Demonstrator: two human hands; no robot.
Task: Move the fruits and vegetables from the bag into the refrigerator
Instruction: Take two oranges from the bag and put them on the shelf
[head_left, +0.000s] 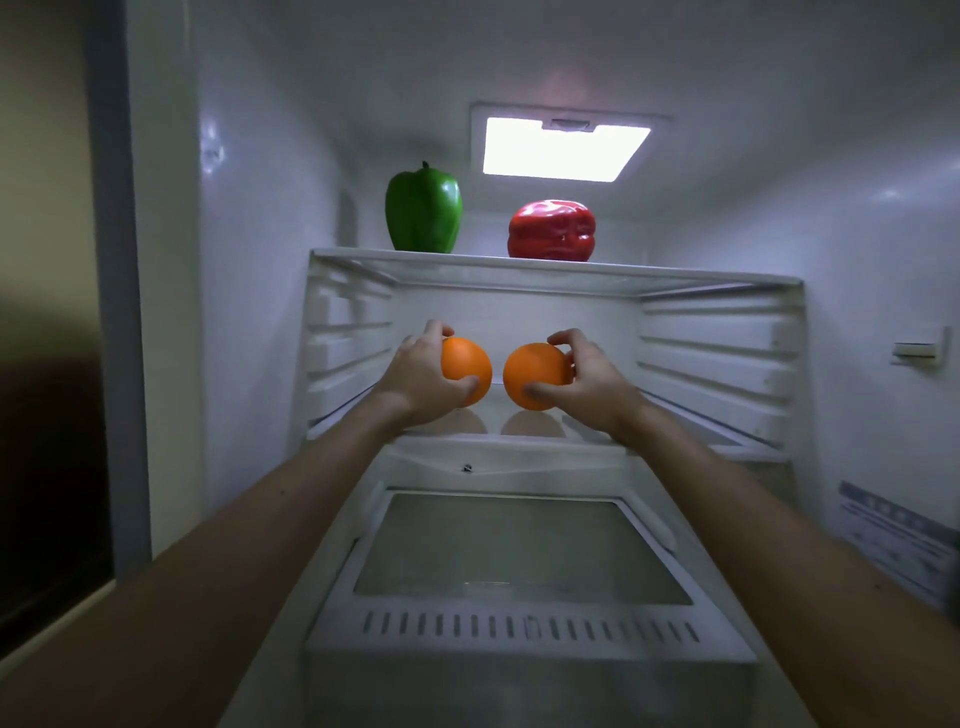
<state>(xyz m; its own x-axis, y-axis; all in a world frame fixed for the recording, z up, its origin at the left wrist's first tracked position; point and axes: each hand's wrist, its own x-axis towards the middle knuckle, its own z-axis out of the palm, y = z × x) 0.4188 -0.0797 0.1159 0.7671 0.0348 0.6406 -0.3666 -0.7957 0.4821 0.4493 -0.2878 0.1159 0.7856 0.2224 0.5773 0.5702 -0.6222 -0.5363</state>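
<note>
Inside the refrigerator (260, 270), over the middle glass shelf (519, 441) (reflections show beneath), the left hand (415, 371) grips the smooth, round left orange (470, 371), and the right hand (589, 382) grips the matching right orange (535, 374).

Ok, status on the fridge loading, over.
Left hand grips left orange, right hand grips right orange, both low over the middle shelf. Green pepper and red pepper on top shelf. Nothing blocking.

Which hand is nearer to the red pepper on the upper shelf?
Right. The right hand, gripping an orange, is almost directly below the red pepper. The left hand, gripping the other orange, is off to the left, below the green pepper.
</note>
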